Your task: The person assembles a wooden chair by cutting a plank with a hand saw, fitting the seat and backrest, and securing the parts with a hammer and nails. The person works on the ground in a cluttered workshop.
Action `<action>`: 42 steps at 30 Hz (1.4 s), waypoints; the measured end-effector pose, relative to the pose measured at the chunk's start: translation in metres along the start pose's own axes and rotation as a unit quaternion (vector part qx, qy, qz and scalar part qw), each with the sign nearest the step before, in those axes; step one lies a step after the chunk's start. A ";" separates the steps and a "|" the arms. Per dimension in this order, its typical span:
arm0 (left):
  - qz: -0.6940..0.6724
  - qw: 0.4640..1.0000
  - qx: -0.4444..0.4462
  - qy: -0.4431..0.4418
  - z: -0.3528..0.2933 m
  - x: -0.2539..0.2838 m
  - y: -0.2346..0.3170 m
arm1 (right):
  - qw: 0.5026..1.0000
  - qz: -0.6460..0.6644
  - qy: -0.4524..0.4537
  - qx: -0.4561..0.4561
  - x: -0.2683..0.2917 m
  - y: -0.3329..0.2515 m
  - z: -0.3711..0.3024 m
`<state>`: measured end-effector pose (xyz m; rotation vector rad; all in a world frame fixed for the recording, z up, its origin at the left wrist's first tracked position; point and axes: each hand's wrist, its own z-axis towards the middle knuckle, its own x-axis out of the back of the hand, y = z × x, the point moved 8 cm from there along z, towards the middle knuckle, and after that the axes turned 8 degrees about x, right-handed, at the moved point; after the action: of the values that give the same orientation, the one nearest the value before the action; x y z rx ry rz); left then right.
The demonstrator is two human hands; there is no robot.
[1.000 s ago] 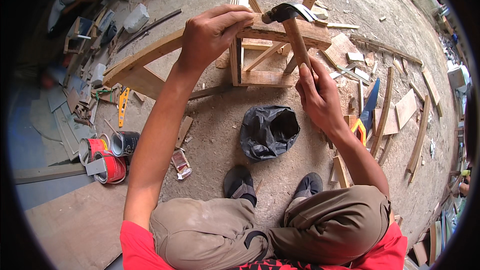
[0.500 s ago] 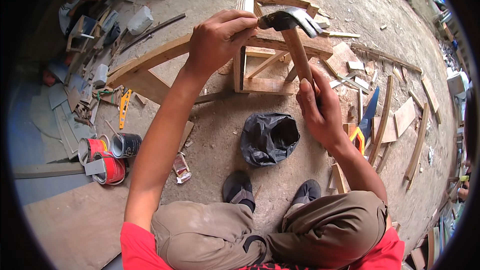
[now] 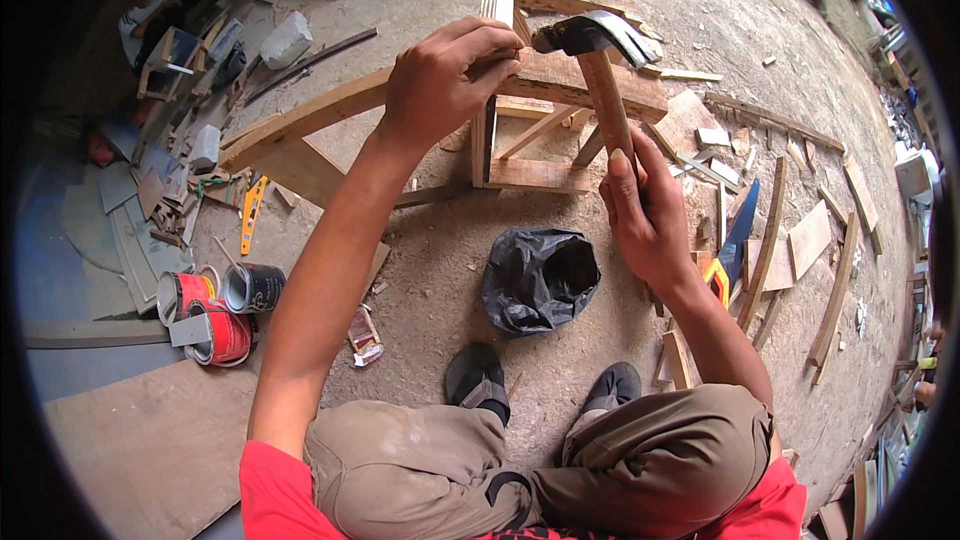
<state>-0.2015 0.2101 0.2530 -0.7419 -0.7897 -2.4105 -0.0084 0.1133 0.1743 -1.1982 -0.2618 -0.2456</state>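
Observation:
My right hand [image 3: 648, 220] is wrapped round the wooden handle of a claw hammer [image 3: 605, 95]. Its dark metal head hangs just right of my left fingertips, claw pointing right. My left hand [image 3: 435, 85] is pinched at the upper edge of a wooden frame [image 3: 630, 92], by an upright post. Whatever sits between those fingertips is too small to make out. The frame has curved rails, and one long curved piece [image 3: 300, 118] runs off to the left behind my left wrist. Part of the joint is hidden by my left hand.
A black plastic bag [image 3: 525, 290] stands open between my feet and the frame. Paint cans [image 3: 222, 338] and a yellow tool [image 3: 252, 215] lie at the left. At the right are a handsaw [image 3: 738, 235], curved wood strips [image 3: 765, 250] and offcuts. Another person sits at the far left.
The hammer head has shifted slightly right, leaving a small gap beside my left fingertips. My left hand has barely moved and keeps its pinch.

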 end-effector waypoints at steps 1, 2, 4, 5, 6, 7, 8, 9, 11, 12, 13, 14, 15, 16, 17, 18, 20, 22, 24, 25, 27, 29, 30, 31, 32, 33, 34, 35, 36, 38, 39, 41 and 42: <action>-0.003 1.000 -0.006 0.000 0.000 0.000 0.000 | 1.000 -0.009 -0.002 -0.006 0.002 0.000 -0.001; -0.006 1.000 -0.012 0.000 0.000 0.000 -0.001 | 1.000 -0.017 -0.003 -0.012 0.003 0.001 -0.001; -0.012 1.000 -0.019 0.001 -0.002 -0.001 -0.001 | 1.000 -0.011 0.008 0.009 0.004 -0.001 -0.002; -0.015 1.000 -0.021 0.003 -0.002 -0.001 -0.001 | 1.000 -0.008 0.011 0.015 0.004 -0.002 -0.002; -0.017 1.000 -0.022 0.006 -0.003 -0.001 -0.002 | 1.000 -0.003 0.013 0.021 0.003 -0.001 -0.002; -0.024 1.000 -0.020 0.004 -0.003 -0.001 -0.003 | 1.000 0.002 0.012 0.022 0.002 0.000 -0.002; -0.032 0.999 -0.018 0.001 -0.003 -0.002 -0.004 | 1.000 0.005 0.012 0.021 0.002 0.000 -0.002; -0.042 0.999 -0.016 -0.003 -0.003 -0.002 -0.003 | 1.000 0.007 0.013 0.020 0.002 -0.001 -0.003; -0.048 0.999 -0.009 -0.006 -0.001 -0.001 -0.003 | 1.000 0.009 0.017 0.014 0.005 -0.004 -0.003; -0.048 0.999 -0.004 -0.010 -0.001 0.000 -0.003 | 1.000 0.014 0.018 0.011 0.004 -0.004 -0.003; -0.052 0.999 0.005 -0.015 -0.001 0.000 -0.004 | 1.000 0.018 0.018 0.009 0.004 -0.004 -0.003; -0.056 0.998 0.014 -0.020 0.000 -0.001 -0.006 | 0.999 0.027 0.021 0.000 0.004 -0.003 -0.003; -0.060 0.998 0.024 -0.022 0.001 -0.001 -0.008 | 0.999 0.034 0.021 -0.007 0.004 -0.001 -0.004; -0.065 0.997 0.034 -0.031 0.003 -0.003 -0.010 | 0.999 0.030 0.026 -0.001 0.006 -0.002 -0.004; -0.065 0.997 0.033 -0.034 0.005 -0.002 -0.011 | 0.999 0.029 0.026 0.004 0.007 -0.001 -0.004; -0.064 0.997 0.032 -0.037 0.007 -0.001 -0.011 | 0.999 0.029 0.027 0.008 0.006 0.000 -0.005; -0.069 0.995 0.047 -0.048 0.008 0.000 -0.017 | 0.999 0.027 0.025 0.012 0.005 0.001 -0.005; -0.086 0.994 0.052 -0.052 0.010 0.000 -0.021 | 0.999 0.022 0.023 0.009 0.005 0.002 -0.004; -0.091 0.993 0.052 -0.054 0.010 0.000 -0.023 | 0.999 0.024 0.021 0.003 0.004 0.003 -0.004; -0.088 0.993 0.050 -0.053 0.010 0.000 -0.023 | 0.999 0.026 0.021 0.000 0.004 0.003 -0.004; -0.074 0.995 0.037 -0.048 0.010 -0.001 -0.020 | 0.999 0.028 0.021 -0.006 0.004 0.003 -0.004; -0.054 0.998 0.015 -0.040 0.009 -0.001 -0.012 | 0.999 0.024 0.021 -0.007 0.006 0.003 -0.004; -0.049 0.998 0.010 -0.032 0.007 -0.001 -0.010 | 1.000 0.022 0.019 -0.003 0.005 0.003 -0.004; -0.045 0.999 0.004 -0.024 0.004 -0.002 -0.009 | 1.000 0.021 0.017 0.000 0.004 0.004 -0.004; -0.041 0.999 -0.002 -0.016 0.001 -0.003 -0.007 | 1.000 0.023 0.017 0.005 0.003 0.004 -0.004; -0.025 1.000 -0.011 -0.007 -0.001 -0.003 -0.005 | 0.999 0.025 0.017 0.010 0.001 0.004 -0.004; -0.010 1.000 -0.020 0.002 -0.003 -0.003 -0.002 | 0.999 0.028 0.017 0.016 0.000 0.003 -0.004; 0.005 1.000 -0.029 0.012 -0.005 -0.003 0.000 | 0.999 0.027 0.015 0.010 -0.002 0.003 -0.004; 0.006 1.000 -0.020 0.013 -0.005 -0.003 -0.001 | 1.000 0.025 0.013 0.005 -0.002 0.001 -0.004; 0.012 0.999 -0.030 0.024 -0.004 -0.002 0.001 | 1.000 0.023 0.008 0.002 -0.003 -0.003 -0.005; 0.015 0.999 -0.035 0.030 -0.004 -0.002 0.002 | 1.000 0.022 0.006 0.004 -0.002 -0.004 -0.005; 0.012 0.999 -0.036 0.033 -0.004 -0.002 0.003 | 1.000 0.011 0.000 0.012 -0.001 -0.007 -0.004; 0.011 0.999 -0.037 0.033 -0.004 -0.002 0.003 | 1.000 0.002 -0.001 0.018 -0.001 -0.008 -0.003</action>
<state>-0.1996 0.2055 0.2503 -0.6909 -0.6669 -2.4425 -0.0119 0.1075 0.1802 -1.1626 -0.2653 -0.2345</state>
